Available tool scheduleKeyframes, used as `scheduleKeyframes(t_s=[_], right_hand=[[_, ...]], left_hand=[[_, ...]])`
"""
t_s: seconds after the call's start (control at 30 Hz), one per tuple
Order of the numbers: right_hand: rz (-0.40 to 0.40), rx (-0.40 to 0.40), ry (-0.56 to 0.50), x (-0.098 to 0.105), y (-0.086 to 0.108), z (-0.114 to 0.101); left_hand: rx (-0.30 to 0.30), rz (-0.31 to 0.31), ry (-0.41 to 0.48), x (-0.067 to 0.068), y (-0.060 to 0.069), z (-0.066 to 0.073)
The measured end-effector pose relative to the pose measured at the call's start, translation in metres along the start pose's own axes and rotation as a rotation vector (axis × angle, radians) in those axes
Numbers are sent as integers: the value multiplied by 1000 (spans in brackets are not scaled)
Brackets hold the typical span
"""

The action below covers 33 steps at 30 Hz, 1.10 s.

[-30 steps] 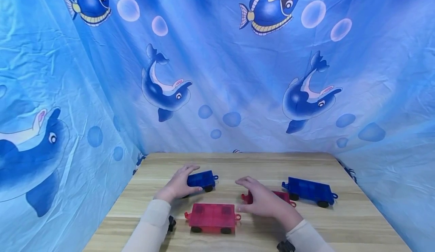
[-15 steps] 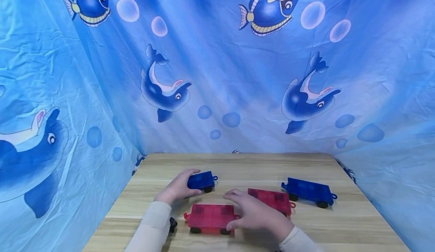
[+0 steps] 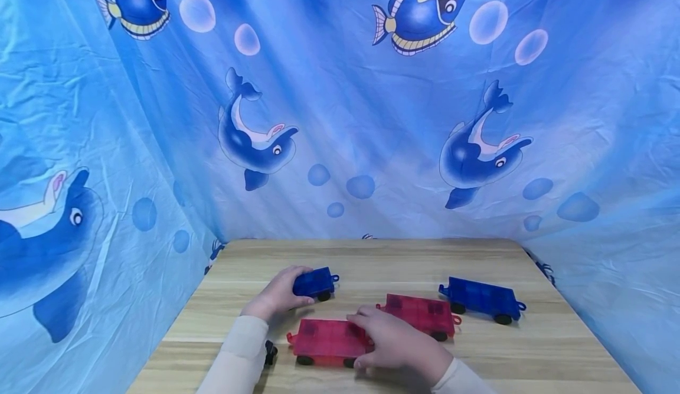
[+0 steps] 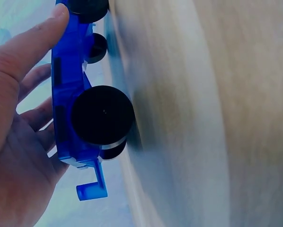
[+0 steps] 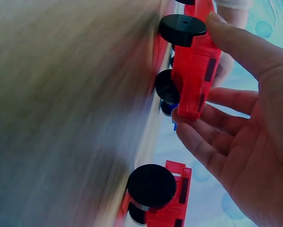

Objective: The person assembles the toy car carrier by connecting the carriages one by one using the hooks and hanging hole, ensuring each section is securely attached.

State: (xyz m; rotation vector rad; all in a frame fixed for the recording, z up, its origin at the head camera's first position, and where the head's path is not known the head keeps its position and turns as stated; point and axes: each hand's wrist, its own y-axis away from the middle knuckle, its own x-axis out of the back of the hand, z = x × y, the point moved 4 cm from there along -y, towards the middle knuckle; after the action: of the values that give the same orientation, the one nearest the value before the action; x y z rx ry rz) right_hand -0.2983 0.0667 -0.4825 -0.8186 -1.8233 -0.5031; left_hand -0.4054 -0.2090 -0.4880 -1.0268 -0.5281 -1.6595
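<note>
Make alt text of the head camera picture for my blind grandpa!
A left hand holds a blue toy wagon and a right hand a red toy wagon on a wooden table. Another red wagon and another blue wagon stand farther right, before a dolphin-print curtain.

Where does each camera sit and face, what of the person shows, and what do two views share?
Head: on the head, facing forward and down at the table; left hand, right hand and sleeves show.
Left wrist: on that wrist, facing the left blue car; the left hand shows, gripping it.
Right wrist: on that wrist, facing the near red car; the right hand shows, gripping it, and part of the other arm.
Shared: head and right wrist both show the near red car.
</note>
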Motion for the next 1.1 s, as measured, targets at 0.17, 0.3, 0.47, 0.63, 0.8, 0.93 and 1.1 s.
scheduleKeyframes(t_s=[0.17,0.3,0.47,0.63,0.8,0.93,1.1], right_hand=[[-17,-23,1,-2,1,2],[-20,-10,-1,-5,0,5],[-15,2,-2,-8,-2,7],[-17,-17,-3,-8,-3,8],[-24,-59,2,-8,-3,8],[-23,-74,12,-10,-4,9],[-13,-71,15,-10,-4,10]], left_hand=[[20,4,-18,-1,0,-2],[30,20,-21,0,1,-6],[49,31,-37,0,3,-10],[62,44,-36,2,6,-13],[74,55,-19,1,10,-18],[95,64,-9,3,14,-21],[95,91,-7,10,19,-20]])
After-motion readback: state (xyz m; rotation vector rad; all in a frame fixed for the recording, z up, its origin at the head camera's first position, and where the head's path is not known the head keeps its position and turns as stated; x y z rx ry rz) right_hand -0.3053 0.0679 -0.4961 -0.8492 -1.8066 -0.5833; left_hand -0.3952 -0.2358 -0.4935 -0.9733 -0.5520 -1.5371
